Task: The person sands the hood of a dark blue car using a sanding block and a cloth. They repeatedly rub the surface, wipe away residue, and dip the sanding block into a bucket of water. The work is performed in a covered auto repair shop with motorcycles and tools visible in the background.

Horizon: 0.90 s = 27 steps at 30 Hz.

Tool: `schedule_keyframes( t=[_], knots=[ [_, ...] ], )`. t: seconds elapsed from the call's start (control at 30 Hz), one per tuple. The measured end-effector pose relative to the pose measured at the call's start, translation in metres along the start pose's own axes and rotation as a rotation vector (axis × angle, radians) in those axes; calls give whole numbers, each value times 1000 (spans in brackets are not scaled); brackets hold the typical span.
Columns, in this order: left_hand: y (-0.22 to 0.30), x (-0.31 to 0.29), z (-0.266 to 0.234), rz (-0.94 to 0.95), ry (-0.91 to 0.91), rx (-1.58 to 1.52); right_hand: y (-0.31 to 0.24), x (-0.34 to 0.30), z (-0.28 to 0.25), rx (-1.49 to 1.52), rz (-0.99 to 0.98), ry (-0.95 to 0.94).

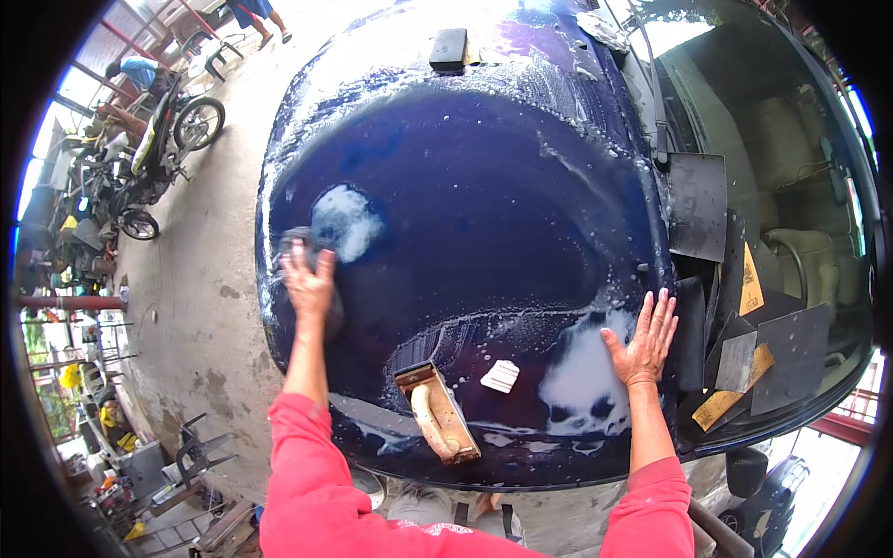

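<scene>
Before me lies a wet, dark blue car hood [465, 214], with suds along its far and left edges. My left hand [310, 286], toward the hood's left edge, presses on a dark sanding pad [296, 236] that is mostly hidden under the palm and slightly blurred. A whitish patch [346, 223] is just beyond it. My right hand [644, 344] rests flat with fingers spread, holding nothing, near the windshield side, beside a larger whitish patch [586, 372]. Between my arms are a handled sanding float [437, 414] and a small white ridged piece [500, 376].
A dark block [448, 48] sits on the hood's far part. Dark sandpaper sheets [791, 358] and tan-backed pieces [735, 386] lie on the windshield's lower side. To the left, a motorcycle [163, 139] and a chair [200, 456] stand on concrete; people are farther off.
</scene>
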<state>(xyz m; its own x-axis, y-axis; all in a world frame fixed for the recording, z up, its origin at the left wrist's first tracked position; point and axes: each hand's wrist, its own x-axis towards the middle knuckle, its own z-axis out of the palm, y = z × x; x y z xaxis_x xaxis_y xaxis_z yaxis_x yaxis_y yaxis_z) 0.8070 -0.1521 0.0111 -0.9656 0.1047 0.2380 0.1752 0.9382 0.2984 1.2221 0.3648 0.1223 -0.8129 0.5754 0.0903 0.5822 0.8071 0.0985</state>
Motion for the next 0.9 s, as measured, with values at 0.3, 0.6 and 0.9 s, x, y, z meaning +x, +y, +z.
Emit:
schedule_keyframes(
  t=[0.3,0.6,0.9],
  knots=[
    [399,-38,-1,915,-275,-447,1,3,-6,111,23,-27],
    [567,114,110,637,-172,-374,3,2,-5,125,15,-28],
    [357,218,100,181,-126,-95,4,1,-4,67,-1,-39]
  ],
)
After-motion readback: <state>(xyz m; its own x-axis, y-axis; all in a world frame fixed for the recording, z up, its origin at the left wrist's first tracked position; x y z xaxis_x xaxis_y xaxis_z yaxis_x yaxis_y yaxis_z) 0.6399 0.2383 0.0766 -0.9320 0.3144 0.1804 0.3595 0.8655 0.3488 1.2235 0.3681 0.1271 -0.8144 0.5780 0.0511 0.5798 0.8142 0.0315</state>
